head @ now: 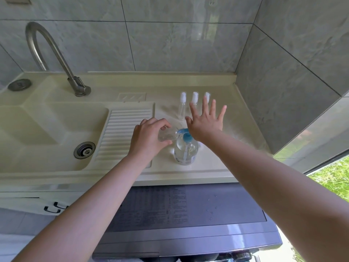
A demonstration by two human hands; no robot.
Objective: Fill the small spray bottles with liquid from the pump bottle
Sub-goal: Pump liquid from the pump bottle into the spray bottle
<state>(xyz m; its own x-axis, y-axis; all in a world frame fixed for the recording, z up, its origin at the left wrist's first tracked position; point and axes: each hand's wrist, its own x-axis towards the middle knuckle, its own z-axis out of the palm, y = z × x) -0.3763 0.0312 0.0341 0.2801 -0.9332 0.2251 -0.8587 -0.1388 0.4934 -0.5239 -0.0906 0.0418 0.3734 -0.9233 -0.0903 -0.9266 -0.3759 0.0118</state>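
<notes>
Left hand (149, 138): fingers curled round an uncapped small spray bottle (167, 136), its mouth at the spout.
Right hand (204, 121): fingers spread wide, palm on the blue pump head (186, 134).
Tip: press slowly, keep the mouth under the spout.

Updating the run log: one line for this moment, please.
left hand holds small bottle at blue pump spout | right hand open on pump head | three capped spray bottles behind | filling underway

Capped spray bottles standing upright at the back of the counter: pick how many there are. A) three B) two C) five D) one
A: three white-capped spray bottles stand in a row behind the right hand, whose spread fingers partly cover two of them; the left hand holds a further small clear bottle at the pump bottle.
</notes>
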